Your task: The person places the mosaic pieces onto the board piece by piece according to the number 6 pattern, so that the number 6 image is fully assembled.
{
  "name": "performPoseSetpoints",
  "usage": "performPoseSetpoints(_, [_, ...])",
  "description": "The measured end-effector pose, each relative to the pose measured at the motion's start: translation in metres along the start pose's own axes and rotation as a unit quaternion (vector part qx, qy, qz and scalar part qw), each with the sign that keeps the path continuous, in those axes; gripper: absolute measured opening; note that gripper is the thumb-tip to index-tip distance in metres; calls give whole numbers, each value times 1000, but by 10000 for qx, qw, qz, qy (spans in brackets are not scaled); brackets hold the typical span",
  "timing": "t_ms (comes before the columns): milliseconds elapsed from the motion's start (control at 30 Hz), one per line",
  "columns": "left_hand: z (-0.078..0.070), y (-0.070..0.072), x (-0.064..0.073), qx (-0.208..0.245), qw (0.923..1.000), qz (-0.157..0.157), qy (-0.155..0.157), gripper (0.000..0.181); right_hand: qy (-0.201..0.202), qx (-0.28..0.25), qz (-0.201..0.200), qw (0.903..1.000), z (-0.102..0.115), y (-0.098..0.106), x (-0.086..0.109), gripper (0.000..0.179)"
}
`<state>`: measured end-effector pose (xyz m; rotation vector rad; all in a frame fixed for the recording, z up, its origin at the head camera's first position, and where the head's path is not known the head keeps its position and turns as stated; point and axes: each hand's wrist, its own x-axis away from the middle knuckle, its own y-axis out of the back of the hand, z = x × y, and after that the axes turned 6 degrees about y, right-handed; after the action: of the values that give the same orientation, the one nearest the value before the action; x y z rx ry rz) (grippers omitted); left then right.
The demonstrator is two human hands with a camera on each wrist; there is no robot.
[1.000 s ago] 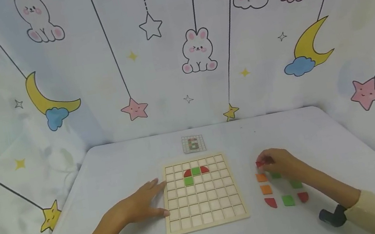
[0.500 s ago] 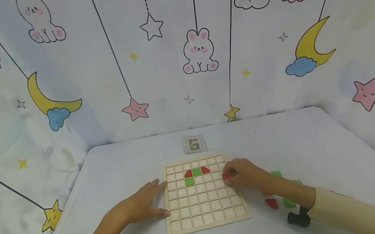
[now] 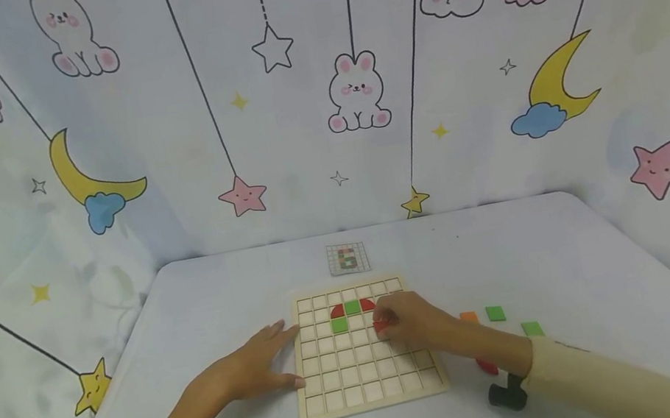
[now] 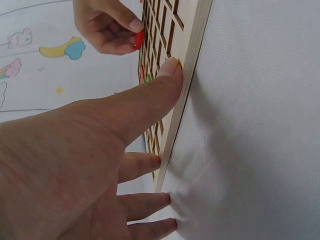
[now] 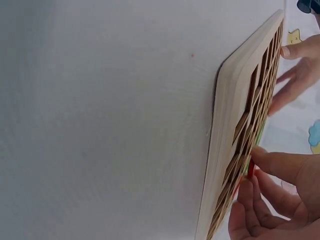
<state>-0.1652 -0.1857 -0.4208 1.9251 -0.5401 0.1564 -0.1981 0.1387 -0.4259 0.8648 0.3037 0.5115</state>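
Note:
A wooden grid board lies on the white table. Four-sided green tiles and red quarter-round tiles sit in its upper cells, among them a green tile between two red ones. My right hand pinches a red tile between thumb and fingers, close over the board's right half. In the left wrist view that red tile stands on edge in the pinch. My left hand rests at the board's left edge with fingers spread; its thumb touches the rim.
A small card with a coloured figure on a grid lies behind the board. Right of the board are loose tiles, including a green tile, an orange tile and a red one partly hidden by the right forearm. A patterned cloth hangs behind.
My right hand has carried the red tile leftward from the loose tiles to over the board. My left hand has stayed at the board's left edge.

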Motion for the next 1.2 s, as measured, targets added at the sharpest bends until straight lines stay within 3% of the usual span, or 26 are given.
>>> performPoseSetpoints(233, [0,-1,0,-2,10000,0,4,97,-88,83,119,9999,-1,-5,-3,15])
performPoseSetpoints(1200, [-8,3,2,-6,10000,-29,31,96,369,-50,104,9993,-5,-6,1,11])
